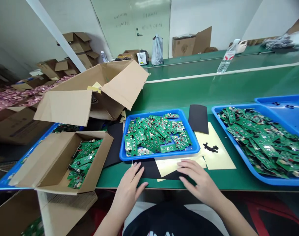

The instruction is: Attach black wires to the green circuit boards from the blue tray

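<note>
My left hand [128, 186] lies at the table's front edge, fingers stretched out, touching the left end of a black sheet [149, 168]. My right hand [198, 178] rests flat with fingers spread on the same black sheet and a pale yellow backing paper [169, 165]. Just beyond both hands stands a blue tray [159, 155] filled with several green circuit boards [155, 134].
A larger blue tray [252, 170] of green boards sits at right, another blue tray [282, 100] behind it. A yellow sheet [220, 157] with black cutouts and a black sheet [198, 118] lie between trays. Open cardboard boxes [53, 160] with boards stand left. A water bottle [226, 57] stands far back.
</note>
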`<state>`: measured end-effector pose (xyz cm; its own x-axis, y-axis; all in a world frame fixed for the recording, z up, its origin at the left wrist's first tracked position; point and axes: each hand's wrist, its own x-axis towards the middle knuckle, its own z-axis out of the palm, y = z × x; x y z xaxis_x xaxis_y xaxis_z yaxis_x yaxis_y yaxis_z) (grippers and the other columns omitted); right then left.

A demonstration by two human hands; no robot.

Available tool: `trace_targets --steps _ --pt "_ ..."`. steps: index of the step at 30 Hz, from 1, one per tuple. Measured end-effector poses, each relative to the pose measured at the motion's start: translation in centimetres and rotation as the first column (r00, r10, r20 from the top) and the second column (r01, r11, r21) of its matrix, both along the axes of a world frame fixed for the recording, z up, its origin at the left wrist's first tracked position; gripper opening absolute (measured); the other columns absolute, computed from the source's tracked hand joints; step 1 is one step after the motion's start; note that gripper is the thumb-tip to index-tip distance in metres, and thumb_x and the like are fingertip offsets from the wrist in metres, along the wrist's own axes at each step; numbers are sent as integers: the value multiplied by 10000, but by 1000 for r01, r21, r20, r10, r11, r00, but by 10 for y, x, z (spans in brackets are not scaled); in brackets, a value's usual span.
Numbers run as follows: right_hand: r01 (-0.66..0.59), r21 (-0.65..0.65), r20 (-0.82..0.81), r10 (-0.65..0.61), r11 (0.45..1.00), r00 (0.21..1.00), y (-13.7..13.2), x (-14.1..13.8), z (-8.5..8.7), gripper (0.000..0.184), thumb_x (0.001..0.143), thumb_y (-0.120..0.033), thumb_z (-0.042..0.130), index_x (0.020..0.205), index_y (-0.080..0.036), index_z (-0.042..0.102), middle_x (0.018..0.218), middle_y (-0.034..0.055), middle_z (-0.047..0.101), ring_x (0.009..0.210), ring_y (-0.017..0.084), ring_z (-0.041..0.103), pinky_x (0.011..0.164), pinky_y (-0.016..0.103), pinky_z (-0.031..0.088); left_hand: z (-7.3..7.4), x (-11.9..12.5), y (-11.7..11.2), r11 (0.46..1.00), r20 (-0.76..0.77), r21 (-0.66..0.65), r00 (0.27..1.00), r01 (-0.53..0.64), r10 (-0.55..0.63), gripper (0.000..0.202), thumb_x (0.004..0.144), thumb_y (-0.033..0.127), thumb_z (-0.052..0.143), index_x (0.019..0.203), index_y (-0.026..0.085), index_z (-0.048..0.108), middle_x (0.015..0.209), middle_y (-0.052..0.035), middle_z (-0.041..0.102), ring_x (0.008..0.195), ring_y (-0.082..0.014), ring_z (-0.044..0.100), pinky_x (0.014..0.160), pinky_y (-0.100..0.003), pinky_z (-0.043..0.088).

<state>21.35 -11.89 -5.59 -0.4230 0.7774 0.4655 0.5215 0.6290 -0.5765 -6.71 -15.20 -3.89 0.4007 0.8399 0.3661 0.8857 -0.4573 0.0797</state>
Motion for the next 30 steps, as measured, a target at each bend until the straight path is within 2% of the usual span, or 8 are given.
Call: trace_targets --steps 4,9,14,19,21,24,27,30 --pt "-74 11 206 70 997 976 -2 -20 -6 335 893 -226 485 1209 -143 556 1268 137 577 1205 282 513 989 535 440 -2 -3 13 996 -110 10 990 84 -82 370 914 349 434 1194 149 568 1186 -142 640 1088 -278 611 880 -420 536" --pt "-70 -68 335 89 995 938 -1 -38 -5 489 872 -280 532 1313 -78 465 1368 181 466 1277 312 429 1023 551 397 1 0 24 979 -182 81 968 187 -170 326 919 333 432 1063 130 642 1048 -132 705 962 -260 671 808 -384 556" --pt "-64 -202 275 119 977 954 6 -44 6 505 887 -367 506 1307 -87 482 1363 168 475 1272 310 437 1037 536 385 8 2 16 960 -224 158 955 232 -194 245 902 226 479 1035 109 649 1013 -137 715 911 -251 688 771 -354 546" --pt "61 -310 179 -4 949 984 11 -19 5 415 935 -386 378 1218 -151 570 1269 121 582 1205 275 518 1010 503 431 12 -4 -7 954 -224 93 940 284 -258 321 893 349 490 1065 122 640 1088 -135 690 1000 -273 650 849 -404 517" --pt "71 -308 191 -12 949 982 11 -14 1 413 930 -399 384 1218 -171 571 1273 114 580 1204 283 517 1019 527 410 10 -7 -17 953 -224 81 937 292 -269 289 911 265 455 1099 129 626 1139 -125 670 1050 -271 627 872 -406 509" --pt "79 -271 221 -18 959 975 9 -20 -3 442 911 -423 422 1261 -179 539 1309 124 547 1231 303 485 1032 550 381 5 -10 -27 957 -136 74 953 281 -269 317 891 98 420 1142 156 605 1134 -86 678 1085 -226 613 904 -360 504" --pt "85 -229 186 -42 970 982 6 -32 -1 418 900 -417 453 1227 -180 560 1299 134 551 1226 311 486 1003 535 419 3 -9 -23 983 45 26 982 184 -185 292 886 164 485 1155 167 598 1112 -90 686 1090 -213 611 899 -331 517" --pt "72 -138 -6 -73 988 997 1 -37 5 289 907 -305 463 1131 -184 600 1202 132 609 1153 268 548 938 462 493 3 -7 -12 996 232 -22 969 89 -82 262 897 182 468 1110 183 622 1084 -85 695 1064 -209 626 884 -334 529"
